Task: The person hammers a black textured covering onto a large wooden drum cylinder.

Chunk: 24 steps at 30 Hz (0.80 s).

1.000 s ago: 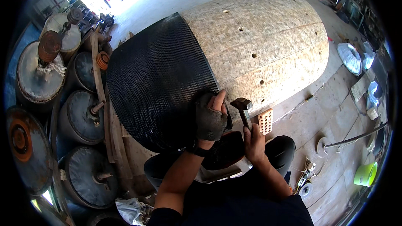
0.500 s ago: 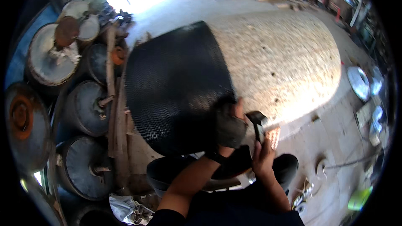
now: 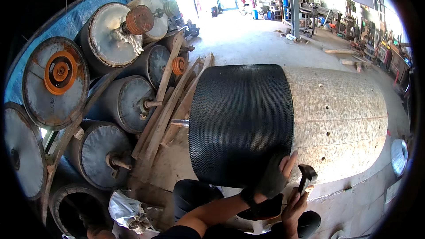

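A large drum lies on its side in front of me. Black, finely ribbed sheeting [image 3: 241,119] wraps its left part; the rest of the drum [image 3: 338,124] shows a pale, mottled surface with several small dark holes. My left hand [image 3: 275,176], in a dark fingerless glove, lies over the sheeting's right edge near the drum's lower side. Its bare fingertips are stretched out, while the other fingers merge with the black. Just to the right, my right hand [image 3: 295,208] grips a hammer [image 3: 307,175] by the handle, its dark head raised near the drum's lower edge, apart from it.
Several metal drums [image 3: 104,155] with shafts are stacked at the left, beside long wooden planks [image 3: 166,119]. A metal shaft [image 3: 179,123] sticks out of the drum's left end. Silvery crumpled wrapping [image 3: 126,208] lies low at the left. A post [image 3: 293,6] stands farther back.
My view has tilted up and turned left, so the drum and both hands appear farther right and lower. The left hand remains at the sheeting's edge, and the right still holds the hammer.
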{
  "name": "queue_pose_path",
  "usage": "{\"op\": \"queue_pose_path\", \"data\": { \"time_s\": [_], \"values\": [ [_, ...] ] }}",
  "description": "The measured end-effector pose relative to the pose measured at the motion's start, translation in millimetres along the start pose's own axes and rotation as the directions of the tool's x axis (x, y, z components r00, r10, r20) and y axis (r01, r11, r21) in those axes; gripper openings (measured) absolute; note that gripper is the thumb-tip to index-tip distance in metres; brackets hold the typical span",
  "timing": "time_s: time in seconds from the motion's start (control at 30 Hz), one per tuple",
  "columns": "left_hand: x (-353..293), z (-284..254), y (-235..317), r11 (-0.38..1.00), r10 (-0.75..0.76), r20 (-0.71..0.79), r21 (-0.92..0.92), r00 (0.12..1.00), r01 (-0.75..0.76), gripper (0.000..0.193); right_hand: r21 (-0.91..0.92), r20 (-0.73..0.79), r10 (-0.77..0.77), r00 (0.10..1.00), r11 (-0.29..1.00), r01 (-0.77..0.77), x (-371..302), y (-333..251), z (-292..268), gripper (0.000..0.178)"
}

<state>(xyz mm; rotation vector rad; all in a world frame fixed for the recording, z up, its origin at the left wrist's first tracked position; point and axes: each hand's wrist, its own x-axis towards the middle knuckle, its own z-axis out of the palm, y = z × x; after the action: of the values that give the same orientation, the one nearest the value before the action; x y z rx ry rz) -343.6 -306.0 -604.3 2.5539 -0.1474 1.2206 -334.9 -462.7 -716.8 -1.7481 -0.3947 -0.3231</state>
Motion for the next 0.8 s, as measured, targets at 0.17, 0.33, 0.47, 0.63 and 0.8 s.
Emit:
{"op": "queue_pose_path", "data": {
  "time_s": [0.17, 0.33, 0.47, 0.63, 0.8],
  "values": [
    [-77, 0, -4, 0.999, 0.044, 0.311, -0.015, 0.95, -0.041, 0.044, -0.217, 0.037, -0.057, 0.998, 0.974, 0.063, 6, 9, 13, 0.029],
    [-126, -6, 4, 0.998, 0.031, 0.685, 0.024, 0.728, -0.066, 0.027, -0.115, -0.09, -0.095, 0.991, 0.99, 0.085, 2, 15, 15, 0.027],
    [-151, -27, 6, 0.99, 0.142, 0.402, -0.062, 0.905, -0.128, 0.019, -0.155, 0.038, -0.045, 0.998, 0.987, 0.05, 3, 6, 13, 0.015],
    [-178, 10, -5, 0.984, 0.118, 0.567, 0.045, 0.815, -0.174, 0.019, -0.236, 0.009, -0.2, 0.98, 0.952, 0.196, 3, 0, 20, 0.022],
    [-208, 44, -16, 0.99, 0.049, 0.504, 0.088, 0.862, -0.108, 0.021, 0.032, -0.043, -0.069, 0.997, 0.997, 0.071, -1, -9, 11, 0.028]
  ]
}}
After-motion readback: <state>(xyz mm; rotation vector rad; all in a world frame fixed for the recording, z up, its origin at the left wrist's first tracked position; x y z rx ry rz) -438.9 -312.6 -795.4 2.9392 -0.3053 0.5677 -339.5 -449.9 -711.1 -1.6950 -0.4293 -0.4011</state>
